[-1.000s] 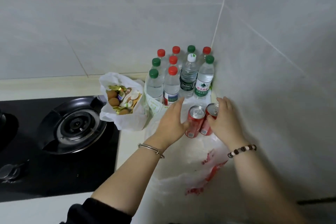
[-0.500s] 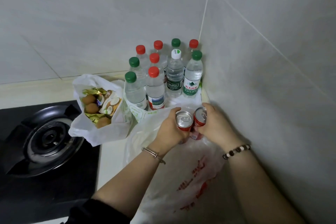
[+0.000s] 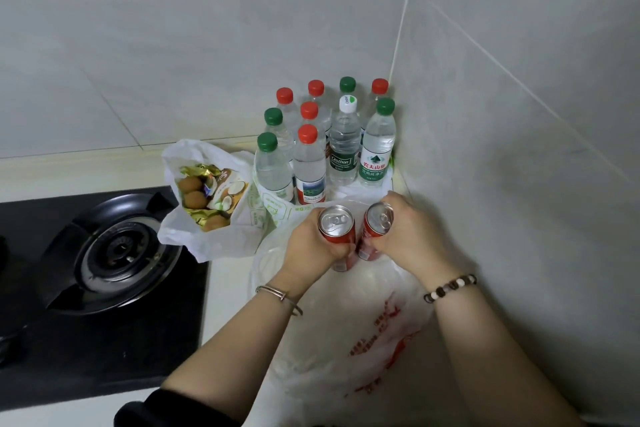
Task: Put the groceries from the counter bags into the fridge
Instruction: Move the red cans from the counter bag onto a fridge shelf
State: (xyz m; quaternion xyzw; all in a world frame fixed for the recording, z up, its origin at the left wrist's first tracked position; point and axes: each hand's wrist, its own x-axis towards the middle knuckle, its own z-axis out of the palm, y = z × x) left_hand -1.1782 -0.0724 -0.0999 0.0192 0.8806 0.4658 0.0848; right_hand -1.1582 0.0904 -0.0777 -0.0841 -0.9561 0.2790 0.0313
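Red soda can (image 3: 337,230) sits upright in the curled left hand (image 3: 308,246); the right hand (image 3: 412,236) grips a second can (image 3: 375,229), tilted. Both are held side by side over the white printed bag (image 3: 367,340), likely so one trip to the unseen fridge carries two.

light: dim, even, soft shadows | focus: slightly soft | edges: wide-angle bending of tile lines

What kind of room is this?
Most likely a home kitchen. A gas burner sits in a black hob beside a pale counter, the walls are tiled, and bottles and grocery bags sit on the counter. The left hand and right hand each grip a can.
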